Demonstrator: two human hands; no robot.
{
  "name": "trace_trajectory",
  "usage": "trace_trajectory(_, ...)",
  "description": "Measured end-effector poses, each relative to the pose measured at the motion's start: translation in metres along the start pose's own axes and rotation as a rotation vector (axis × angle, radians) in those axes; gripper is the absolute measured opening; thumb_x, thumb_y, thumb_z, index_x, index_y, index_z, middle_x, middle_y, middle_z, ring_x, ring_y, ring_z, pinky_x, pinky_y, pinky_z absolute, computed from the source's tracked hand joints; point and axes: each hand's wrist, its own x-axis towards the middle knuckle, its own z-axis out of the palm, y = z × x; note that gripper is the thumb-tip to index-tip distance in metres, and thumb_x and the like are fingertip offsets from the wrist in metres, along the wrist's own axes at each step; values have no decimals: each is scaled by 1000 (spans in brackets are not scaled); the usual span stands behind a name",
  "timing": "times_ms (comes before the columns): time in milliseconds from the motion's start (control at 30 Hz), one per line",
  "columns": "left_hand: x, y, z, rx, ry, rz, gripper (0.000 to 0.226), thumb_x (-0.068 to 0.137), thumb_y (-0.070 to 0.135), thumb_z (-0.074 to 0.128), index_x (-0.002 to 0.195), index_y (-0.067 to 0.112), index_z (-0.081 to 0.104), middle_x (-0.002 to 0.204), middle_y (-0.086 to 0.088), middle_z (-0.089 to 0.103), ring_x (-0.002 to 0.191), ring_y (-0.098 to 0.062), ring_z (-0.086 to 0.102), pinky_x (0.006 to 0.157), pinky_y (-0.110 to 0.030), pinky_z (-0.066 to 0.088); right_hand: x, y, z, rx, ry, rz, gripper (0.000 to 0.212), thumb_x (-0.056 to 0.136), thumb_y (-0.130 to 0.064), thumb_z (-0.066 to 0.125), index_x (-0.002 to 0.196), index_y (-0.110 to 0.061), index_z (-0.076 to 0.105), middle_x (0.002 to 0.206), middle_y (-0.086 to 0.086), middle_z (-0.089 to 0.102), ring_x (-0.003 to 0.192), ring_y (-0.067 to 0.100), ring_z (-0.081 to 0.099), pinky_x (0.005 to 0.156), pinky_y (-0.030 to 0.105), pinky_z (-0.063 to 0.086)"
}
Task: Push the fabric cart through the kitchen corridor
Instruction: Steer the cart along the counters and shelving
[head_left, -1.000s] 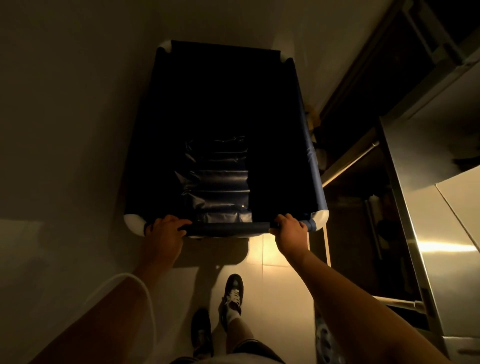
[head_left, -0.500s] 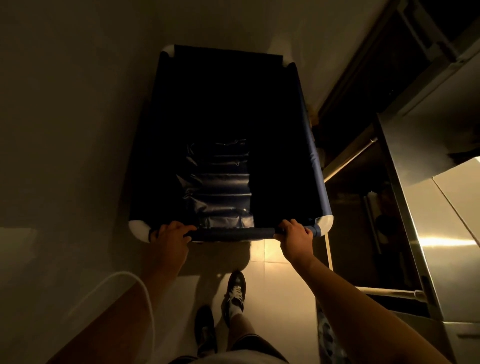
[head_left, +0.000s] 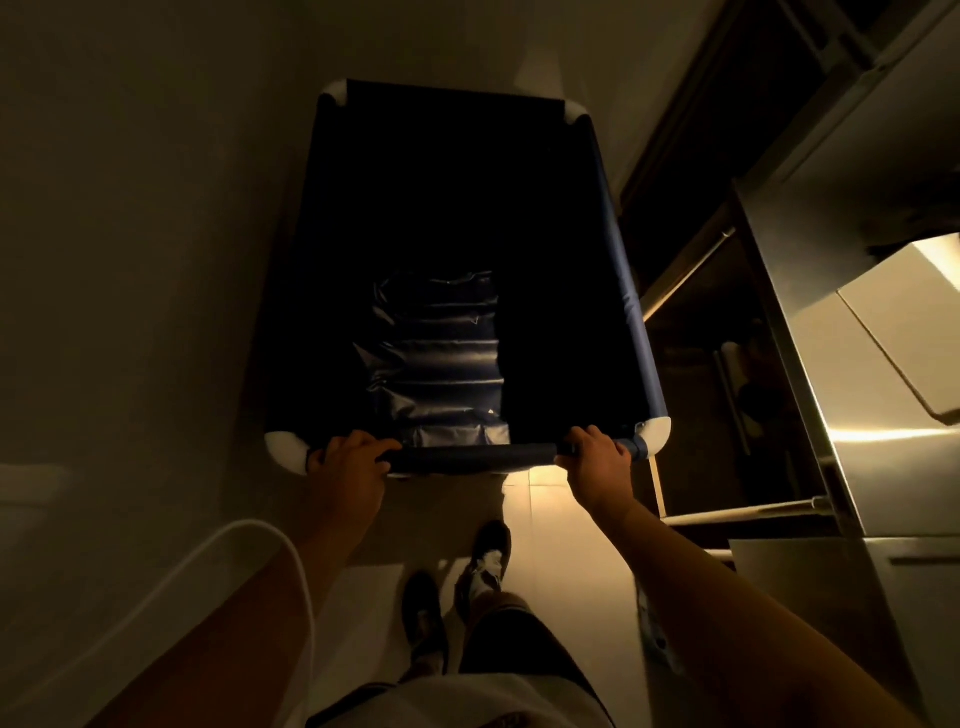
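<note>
A dark blue fabric cart (head_left: 618, 291) with white corner joints fills the middle of the dim corridor. Its inside is black except for a wrinkled, shiny blue fabric panel (head_left: 436, 358) on the near wall. A dark padded handle bar (head_left: 470, 457) runs across the near end. My left hand (head_left: 348, 467) is wrapped over the bar's left end and my right hand (head_left: 597, 460) over its right end. Both arms stretch forward from the bottom of the view.
A plain wall (head_left: 130, 260) runs close along the cart's left side. Stainless steel counters (head_left: 872, 415) with dark open shelves and rails (head_left: 748, 512) line the right. My feet in dark shoes (head_left: 483, 556) stand on the pale tiled floor behind the cart. A white cable (head_left: 291, 551) loops over my left arm.
The cart and both hands sit slightly lower and further right in the view than a second ago. The steel counter on the right has slid nearer. My grip on the bar is unchanged.
</note>
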Motion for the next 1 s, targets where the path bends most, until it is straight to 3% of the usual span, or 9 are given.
trace_trajectory(433,-55,-10,5,-73,-76,-15,34,93,14,58,117,36,68,127,-3,62,117,-31,50,105,-53,38,-65,16,20,6,-3,-26,31,99,-32,61,129,-24,61,125,1,59,122,23,57,117,46,34)
trace_trajectory(533,-75,-10,7,-45,6,0,32,90,13,62,115,32,71,123,-5,66,112,-32,56,100,-50,43,-82,26,27,-35,15,-57,29,100,-24,59,129,-25,61,124,0,60,122,24,58,116,46,34)
trace_trajectory(667,-99,-14,13,-93,-24,35,30,92,9,61,116,23,73,119,-16,67,108,-36,60,94,-50,47,-108,39,41,-87,23,-76,32,98,-15,59,128,-26,62,124,-1,62,121,24,58,114,47,34)
trace_trajectory(900,-129,-25,14,-127,-96,3,34,92,3,61,124,11,67,126,-21,64,117,-38,58,101,-42,42,-146,51,60,-78,-4,-92,29,96,-14,64,121,-27,65,118,-1,61,116,24,59,113,46,37)
trace_trajectory(1000,-127,-31,-1,-81,-411,30,41,96,3,55,137,1,51,135,-25,57,123,-39,55,104,-37,38,-162,50,66,-50,-20,-84,24,97,-19,62,119,-28,67,117,-2,61,115,24,59,111,46,39)
